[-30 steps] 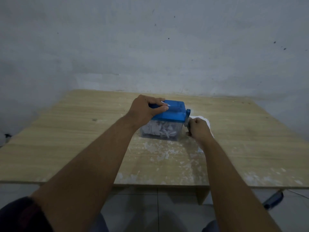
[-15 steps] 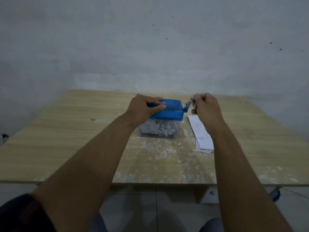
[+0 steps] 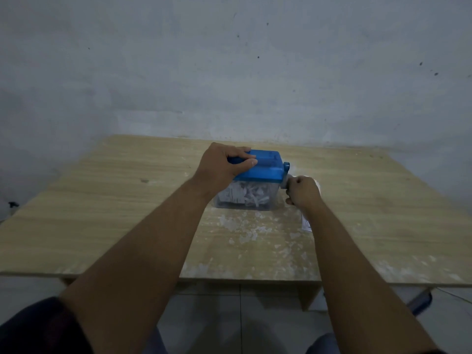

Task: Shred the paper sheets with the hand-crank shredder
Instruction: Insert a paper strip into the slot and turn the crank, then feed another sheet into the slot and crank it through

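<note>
A small hand-crank shredder (image 3: pixel 265 169) with a blue lid and a clear bin full of white paper shreds (image 3: pixel 251 198) stands in the middle of the wooden table (image 3: pixel 102 205). My left hand (image 3: pixel 224 167) grips the left end of the blue lid, thumb on top. My right hand (image 3: pixel 302 191) is curled round the crank handle (image 3: pixel 286 181) at the shredder's right side, low in its turn. A stack of white paper sheets (image 3: pixel 306 224) lies to the right of the shredder, mostly hidden under my right hand and forearm.
White scuffs and paper bits mark the table in front of the shredder. A grey wall stands close behind the table. Tiled floor and a blue object (image 3: pixel 421 301) show below the table's front edge at the right.
My right hand has swung the crank from the top of its turn, beside the lid, down to a low position by the bin. My left hand has stayed on the lid.
</note>
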Demonstrator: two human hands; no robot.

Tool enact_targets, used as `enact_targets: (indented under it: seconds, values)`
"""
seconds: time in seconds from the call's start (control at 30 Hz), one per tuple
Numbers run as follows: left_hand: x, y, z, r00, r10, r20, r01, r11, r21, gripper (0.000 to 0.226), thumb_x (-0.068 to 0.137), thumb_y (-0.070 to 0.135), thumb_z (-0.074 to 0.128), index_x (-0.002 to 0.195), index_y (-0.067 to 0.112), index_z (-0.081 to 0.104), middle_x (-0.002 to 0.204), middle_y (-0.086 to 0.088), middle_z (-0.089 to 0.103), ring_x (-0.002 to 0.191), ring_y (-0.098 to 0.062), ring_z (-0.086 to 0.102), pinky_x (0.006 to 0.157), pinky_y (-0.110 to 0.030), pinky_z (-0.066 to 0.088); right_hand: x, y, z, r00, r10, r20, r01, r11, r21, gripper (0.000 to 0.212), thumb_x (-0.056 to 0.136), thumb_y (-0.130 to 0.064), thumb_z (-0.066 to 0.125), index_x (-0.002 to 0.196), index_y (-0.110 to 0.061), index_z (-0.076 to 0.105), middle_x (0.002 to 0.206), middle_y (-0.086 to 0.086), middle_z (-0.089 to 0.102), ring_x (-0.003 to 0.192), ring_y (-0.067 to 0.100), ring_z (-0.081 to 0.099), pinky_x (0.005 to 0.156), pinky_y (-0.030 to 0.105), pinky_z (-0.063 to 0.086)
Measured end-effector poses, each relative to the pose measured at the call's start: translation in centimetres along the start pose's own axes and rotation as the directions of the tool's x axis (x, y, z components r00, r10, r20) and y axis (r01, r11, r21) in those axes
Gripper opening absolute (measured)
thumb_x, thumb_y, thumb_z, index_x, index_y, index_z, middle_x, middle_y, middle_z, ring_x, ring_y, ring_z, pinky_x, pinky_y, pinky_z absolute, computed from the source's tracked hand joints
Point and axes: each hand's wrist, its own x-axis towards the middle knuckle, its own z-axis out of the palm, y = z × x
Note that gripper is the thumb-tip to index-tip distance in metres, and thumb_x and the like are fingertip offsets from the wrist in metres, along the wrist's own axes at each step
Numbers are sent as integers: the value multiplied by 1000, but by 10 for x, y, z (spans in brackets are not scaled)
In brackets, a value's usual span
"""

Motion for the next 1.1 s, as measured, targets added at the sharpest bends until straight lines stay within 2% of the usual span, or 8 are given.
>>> enact_targets:
  seconds: [0.1, 0.17, 0.27, 0.37, 0.5, 0.73, 0.9, 1.1]
  values:
    - [-1, 1, -1, 999, 46, -20, -44, 997, 69, 20, 90, 37, 84, 108, 29, 85, 120, 10, 76, 112, 0, 68, 96, -30, 61, -21, 9, -3, 982, -164, -93, 159, 985, -64, 36, 109, -31, 51, 80, -14, 65, 77, 12, 69, 65, 21, 62, 67, 35, 56]
    - [-5, 0, -1, 991, 110, -79, -78, 940, 331, 23, 90, 59, 75, 107, 44, 83, 133, 18, 67, 124, -11, 54, 108, -41, 48, -35, 16, -13, 949, -300, -92, 282, 944, -172, 25, 109, -33, 53, 91, -20, 66, 79, -1, 67, 66, 8, 58, 57, 18, 41]
    - [-27, -2, 7, 907, 388, -161, -177, 701, 691, 19, 95, 59, 70, 102, 46, 82, 140, 10, 58, 127, -26, 46, 105, -49, 33, -48, 49, -34, 919, -379, -105, 345, 905, -250, 11, 103, -26, 62, 108, -30, 71, 88, -8, 68, 82, 14, 58, 67, 26, 42]
    - [-61, 4, 37, 806, 590, -38, -419, 615, 669, 13, 90, 37, 81, 100, 29, 82, 119, -2, 66, 110, -28, 59, 90, -47, 43, -54, 84, -56, 902, -404, -151, 336, 878, -341, 27, 96, -15, 62, 113, -31, 75, 111, -4, 70, 109, 20, 58, 92, 40, 50]
    - [-95, 1, 85, 891, 399, 218, -455, 769, 450, 17, 96, 27, 74, 113, 24, 78, 104, 6, 63, 94, -8, 54, 79, -28, 49, -60, 87, -65, 928, -363, -87, 326, 901, -285, 44, 81, -24, 58, 120, -25, 76, 126, 2, 69, 119, 26, 59, 106, 39, 46]
    - [-85, -3, 118, 977, -3, 215, -72, 938, 340, 33, 101, 24, 68, 130, 38, 71, 106, 18, 64, 86, 0, 62, 75, -17, 56, -58, 88, -72, 954, -271, 125, 298, 894, -335, 56, 88, -23, 70, 141, -38, 65, 147, 0, 58, 129, 24, 55, 113, 35, 41]
    - [-80, -7, 126, 975, -25, 221, -69, 912, 405, 36, 99, 27, 69, 134, 35, 70, 105, 20, 60, 94, 1, 55, 82, -12, 40, -56, 91, -79, 916, -323, 239, 397, 823, -407, 63, 87, -34, 78, 146, -42, 59, 155, -10, 52, 133, 16, 48, 103, 26, 36]
    - [-83, -18, 124, 976, -57, 208, -25, 929, 370, 38, 98, 34, 72, 135, 38, 69, 110, 24, 66, 95, 8, 58, 83, -6, 40, -58, 93, -70, 918, -393, 54, 385, 849, -361, 37, 90, -46, 77, 125, -34, 77, 129, -6, 72, 116, 14, 65, 92, 22, 43]
